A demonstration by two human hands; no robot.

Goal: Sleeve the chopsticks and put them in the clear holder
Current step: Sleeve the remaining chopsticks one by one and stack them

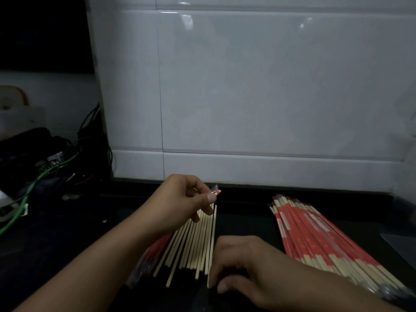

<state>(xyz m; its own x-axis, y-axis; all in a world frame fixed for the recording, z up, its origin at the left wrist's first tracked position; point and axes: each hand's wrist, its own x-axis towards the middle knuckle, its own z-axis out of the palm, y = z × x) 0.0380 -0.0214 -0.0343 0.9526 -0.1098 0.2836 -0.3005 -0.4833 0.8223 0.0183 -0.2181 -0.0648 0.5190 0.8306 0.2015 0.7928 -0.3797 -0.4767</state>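
Left hand (180, 199) pinches a red plastic sleeve (215, 192); right hand (238, 266) fingers bare pale wooden chopsticks (193, 242). Many red-sleeved chopsticks (315, 235) lie done; no holder visible.

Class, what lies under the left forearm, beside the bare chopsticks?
A red sleeve packet pokes out from under the left forearm, next to the bare chopsticks. Its upper part is covered.

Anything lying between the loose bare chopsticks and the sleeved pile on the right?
Head view: only the right hand and dark countertop lie between the bare chopsticks and the sleeved pile.
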